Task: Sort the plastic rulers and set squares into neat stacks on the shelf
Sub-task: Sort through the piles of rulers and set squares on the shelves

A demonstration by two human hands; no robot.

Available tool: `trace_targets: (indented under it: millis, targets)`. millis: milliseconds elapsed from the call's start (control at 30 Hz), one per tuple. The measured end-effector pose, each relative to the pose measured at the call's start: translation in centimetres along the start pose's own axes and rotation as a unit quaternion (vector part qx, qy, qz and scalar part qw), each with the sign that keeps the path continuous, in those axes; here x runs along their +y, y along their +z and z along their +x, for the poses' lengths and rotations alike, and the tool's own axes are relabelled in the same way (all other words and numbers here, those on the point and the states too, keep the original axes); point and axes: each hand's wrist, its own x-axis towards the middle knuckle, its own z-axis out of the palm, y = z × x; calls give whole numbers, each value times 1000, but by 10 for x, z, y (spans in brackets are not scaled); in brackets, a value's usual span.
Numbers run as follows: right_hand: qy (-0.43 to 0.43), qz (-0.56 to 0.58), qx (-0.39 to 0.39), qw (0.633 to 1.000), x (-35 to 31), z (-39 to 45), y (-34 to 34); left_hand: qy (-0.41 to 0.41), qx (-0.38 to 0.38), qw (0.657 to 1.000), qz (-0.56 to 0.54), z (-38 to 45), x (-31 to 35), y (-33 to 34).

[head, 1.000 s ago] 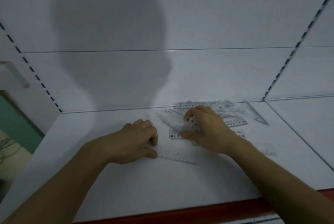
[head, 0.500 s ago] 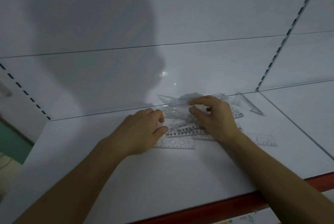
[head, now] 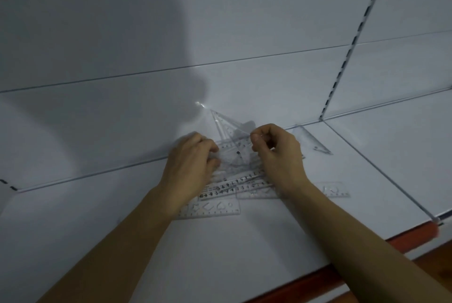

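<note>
both my hands pinch a clear set square (head: 231, 131), left hand (head: 193, 163) and right hand (head: 276, 153) curled on it, tipped up over the ruler pile (head: 232, 187) (another set square (head: 315, 141) lies right of the pile).

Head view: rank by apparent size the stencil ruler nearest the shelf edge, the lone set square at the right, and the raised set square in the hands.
1. Raised set square, partly hidden by the hands, so roughly judged.
2. Stencil ruler, similar in length; its left end is hidden.
3. Lone set square, farthest away.
</note>
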Motion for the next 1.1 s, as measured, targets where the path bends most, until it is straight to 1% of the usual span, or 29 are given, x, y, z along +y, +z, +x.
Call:
trace_targets:
  millis: [100, 167, 267, 333, 433, 533, 633, 700, 767, 833, 867, 967, 1000, 1100]
  targets:
    - [3, 7, 6, 1000, -1, -1, 0, 6, 10, 1000, -8, 2, -3, 1]
    - [7, 17, 8, 1000, -1, -2, -1, 25, 0, 1000, -11, 2, -7, 3]
    - [22, 51, 2, 998, -4, -2, -3, 50, -53, 997, -13, 7, -12, 1]
    - [41, 82, -7, 996, -8, -2, -7, 54, -69, 996, 10, 11, -12, -1]
    - [67, 143, -18, 987, -15, 1, -19, 54, -57, 996, 39, 15, -7, -3]
    - [79, 171, -36, 982, -17, 2, -37, 40, -70, 993, 83, 15, -1, 0]
    - [83, 186, -51, 978, -14, 1, -58, 16, -45, 991, 128, 14, 3, 6]
    - [84, 191, -53, 976, -13, 3, -74, 3, 14, 991, 134, 13, 12, 8]
    - [78, 197, -51, 976, -12, 4, -90, -34, 91, 989, 112, 12, 32, 4]
    - [69, 197, -48, 977, -9, 6, -110, -78, 138, 985, 66, 16, 63, 1]
    - [70, 198, -47, 977, -8, 5, -116, -95, 144, 984, 35, 18, 77, -2]
    - [74, 215, -27, 973, 8, 5, -162, -112, 139, 980, -84, 31, 139, 11]
    - [77, 215, -18, 974, 16, 5, -180, -106, 135, 979, -107, 35, 160, 19]
    - [88, 211, 13, 974, 43, 4, -240, -63, 121, 983, -124, 51, 216, 50]
